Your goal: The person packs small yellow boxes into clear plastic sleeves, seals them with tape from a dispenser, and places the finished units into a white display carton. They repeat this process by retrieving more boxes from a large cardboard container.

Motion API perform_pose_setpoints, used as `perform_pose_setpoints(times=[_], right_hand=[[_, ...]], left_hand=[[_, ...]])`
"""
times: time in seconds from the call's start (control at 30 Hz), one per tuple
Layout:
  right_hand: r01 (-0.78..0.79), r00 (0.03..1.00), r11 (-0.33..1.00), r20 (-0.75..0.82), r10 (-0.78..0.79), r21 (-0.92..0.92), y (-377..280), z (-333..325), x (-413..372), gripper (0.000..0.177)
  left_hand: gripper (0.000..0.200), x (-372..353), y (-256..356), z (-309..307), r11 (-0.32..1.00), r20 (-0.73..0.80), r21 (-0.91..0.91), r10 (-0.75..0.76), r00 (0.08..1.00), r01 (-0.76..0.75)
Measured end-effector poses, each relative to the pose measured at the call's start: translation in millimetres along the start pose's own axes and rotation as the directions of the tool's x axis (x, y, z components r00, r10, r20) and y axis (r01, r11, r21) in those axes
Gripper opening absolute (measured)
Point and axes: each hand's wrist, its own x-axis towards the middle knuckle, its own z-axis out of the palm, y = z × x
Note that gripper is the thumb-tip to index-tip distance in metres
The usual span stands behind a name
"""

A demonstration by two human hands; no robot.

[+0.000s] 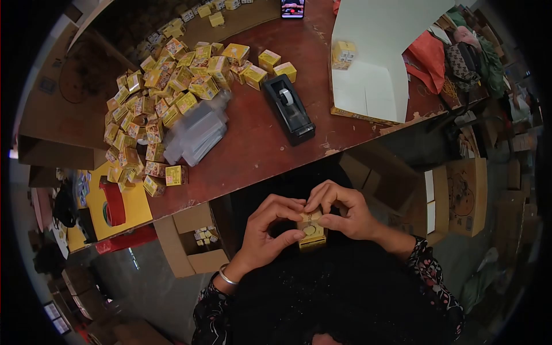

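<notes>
Close to my body, below the table edge, I hold a small yellow printed box [312,231]. My left hand [273,225] grips its left side with thumb and fingers. From the right, my right hand [343,211] closes on the box, its fingertips meeting the left ones near the top. The fingers cover part of the box's upper end. On the table ahead lies a big heap of similar yellow boxes [187,80], with a stack of clear plastic sleeves [198,132] beside it. A black tape dispenser [289,112] stands right of the heap.
A white-lined open carton [371,86] on the red table [253,155] holds some yellow boxes at its left side. A phone [292,8] stands at the back. Below the edge are a cardboard box [178,244] with small items and another open carton [382,178].
</notes>
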Motion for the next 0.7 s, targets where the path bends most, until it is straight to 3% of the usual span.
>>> perform_pose_setpoints(times=[0.13, 0.23, 0.43, 0.6, 0.7], right_hand=[[-0.166, 0.985, 0.986, -0.044, 0.168, 0.028, -24, 8, 8, 0.02], [-0.024, 0.999, 0.971, 0.015, 0.028, -0.239, -26, -1, 12, 0.016], [-0.18, 0.984, 0.979, -0.025, 0.178, -0.098, -37, 0, 19, 0.01], [-0.004, 0.999, 0.98, 0.034, 0.011, -0.197, -26, -4, 18, 0.009], [0.133, 0.991, 0.968, 0.05, -0.125, -0.211, -15, -5, 10, 0.012]], left_hand=[[0.02, 5, 15, -3, 0.95, 0.02, 0.308, 0.045, 0.999, -0.049], [0.018, 9, 27, 3, 0.917, 0.009, 0.393, 0.064, 0.998, -0.062], [0.018, 8, 29, 6, 0.902, -0.056, 0.428, 0.084, 0.995, -0.052], [0.02, 4, 24, 2, 0.9, -0.012, 0.43, 0.087, 0.996, -0.073], [0.027, -6, 19, 0, 0.943, 0.0, 0.332, 0.027, 1.0, -0.026]])
